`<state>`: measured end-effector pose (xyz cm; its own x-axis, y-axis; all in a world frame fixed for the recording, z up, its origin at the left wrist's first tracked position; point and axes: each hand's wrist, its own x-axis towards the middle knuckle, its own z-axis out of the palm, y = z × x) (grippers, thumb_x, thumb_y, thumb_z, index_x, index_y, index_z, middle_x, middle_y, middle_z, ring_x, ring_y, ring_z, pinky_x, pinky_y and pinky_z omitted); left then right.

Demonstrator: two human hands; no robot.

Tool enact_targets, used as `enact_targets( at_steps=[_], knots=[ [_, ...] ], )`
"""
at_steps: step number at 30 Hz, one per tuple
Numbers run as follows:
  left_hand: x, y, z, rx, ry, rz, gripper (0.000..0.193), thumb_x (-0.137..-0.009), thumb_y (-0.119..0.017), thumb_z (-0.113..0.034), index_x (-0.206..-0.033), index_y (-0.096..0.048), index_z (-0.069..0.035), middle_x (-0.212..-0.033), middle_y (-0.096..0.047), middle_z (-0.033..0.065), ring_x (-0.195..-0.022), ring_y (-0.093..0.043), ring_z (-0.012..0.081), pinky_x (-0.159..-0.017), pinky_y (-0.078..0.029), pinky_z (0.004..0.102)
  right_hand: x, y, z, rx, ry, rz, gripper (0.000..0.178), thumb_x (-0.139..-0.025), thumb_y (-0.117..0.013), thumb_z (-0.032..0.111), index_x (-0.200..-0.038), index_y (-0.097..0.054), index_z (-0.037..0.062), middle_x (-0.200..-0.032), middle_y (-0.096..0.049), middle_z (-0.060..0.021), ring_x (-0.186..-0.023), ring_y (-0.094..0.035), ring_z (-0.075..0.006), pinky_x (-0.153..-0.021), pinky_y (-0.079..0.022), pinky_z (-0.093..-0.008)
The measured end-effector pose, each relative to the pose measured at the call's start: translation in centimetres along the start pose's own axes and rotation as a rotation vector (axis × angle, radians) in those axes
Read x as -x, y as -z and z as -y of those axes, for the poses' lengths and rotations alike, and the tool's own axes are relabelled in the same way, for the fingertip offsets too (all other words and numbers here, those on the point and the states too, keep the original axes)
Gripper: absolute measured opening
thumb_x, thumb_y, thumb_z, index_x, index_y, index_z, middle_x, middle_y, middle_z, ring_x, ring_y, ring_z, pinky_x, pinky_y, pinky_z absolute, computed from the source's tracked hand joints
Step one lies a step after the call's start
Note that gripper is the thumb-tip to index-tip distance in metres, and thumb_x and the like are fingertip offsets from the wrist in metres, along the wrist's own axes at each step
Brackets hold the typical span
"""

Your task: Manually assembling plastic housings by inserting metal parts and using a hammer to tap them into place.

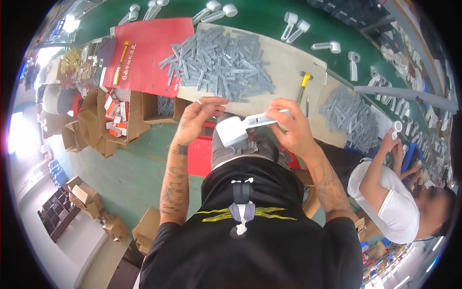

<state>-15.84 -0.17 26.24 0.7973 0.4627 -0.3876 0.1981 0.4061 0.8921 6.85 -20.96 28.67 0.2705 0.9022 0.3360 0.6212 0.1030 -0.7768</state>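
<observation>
My right hand [291, 126] grips the handle of a white plastic device [232, 131] with a wide round head and a long slot along its handle. It is held above my lap, with the head pointing left. Close to the head, my left hand [201, 118] hovers at the table's front edge. Its fingers stretch to the right, thumb and forefinger a little apart, and I see nothing between them. Just beyond lies a large heap of grey plastic strips [219, 62] on a beige board [288, 58].
A yellow-handled hammer [303, 86] lies right of the heap, another [121, 62] on a red mat [149, 58]. More white devices [296, 28] rest on the green belt [269, 19]. Cardboard boxes [132, 115] stand left. A person in white [385, 197] works at right beside another grey heap [351, 118].
</observation>
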Motion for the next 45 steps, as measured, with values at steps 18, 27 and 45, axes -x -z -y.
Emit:
enact_targets(
  at_steps=[18, 27, 45],
  knots=[
    [-8.3, -14.3, 24.6, -1.347, -0.072, 0.015, 0.05, -0.109, -0.049, -0.042, -0.117, -0.058, 0.007, -0.102, -0.074, 0.0254, -0.08, -0.076, 0.0344, -0.071, -0.061, 0.0464, 5.0, -13.1, -21.6, 0.484, -0.953, -0.134, 0.056, -0.106, -0.047, 0.045, -0.083, -0.073, 0.0009, -0.083, -0.073, -0.0253, -0.082, -0.07, -0.0475, -0.077, -0.053, -0.0547],
    [-8.6, -13.9, 24.6, -1.386, -0.044, 0.262, 0.025, -0.096, -0.057, -0.017, -0.103, -0.074, 0.0, -0.102, -0.07, 0.0207, -0.087, -0.078, 0.0304, -0.068, -0.065, 0.0416, 4.8, -16.1, -22.3, 0.656, -1.004, -0.276, 0.055, -0.108, -0.044, 0.04, -0.082, -0.075, 0.0021, -0.083, -0.075, -0.0215, -0.081, -0.07, -0.0455, -0.077, -0.053, -0.0572],
    [-7.6, -13.6, 21.0, -1.084, 0.39, 0.147, 0.065, -0.096, -0.058, -0.055, -0.121, -0.06, 0.005, -0.105, -0.076, 0.0227, -0.105, -0.074, 0.0396, -0.096, -0.056, 0.0487, 7.0, -13.4, -19.4, 0.548, -1.016, 0.26, 0.043, -0.097, -0.066, 0.043, -0.101, -0.065, 0.0006, -0.087, -0.073, -0.0221, -0.08, -0.069, -0.0451, -0.078, -0.057, -0.0535]
  ],
)
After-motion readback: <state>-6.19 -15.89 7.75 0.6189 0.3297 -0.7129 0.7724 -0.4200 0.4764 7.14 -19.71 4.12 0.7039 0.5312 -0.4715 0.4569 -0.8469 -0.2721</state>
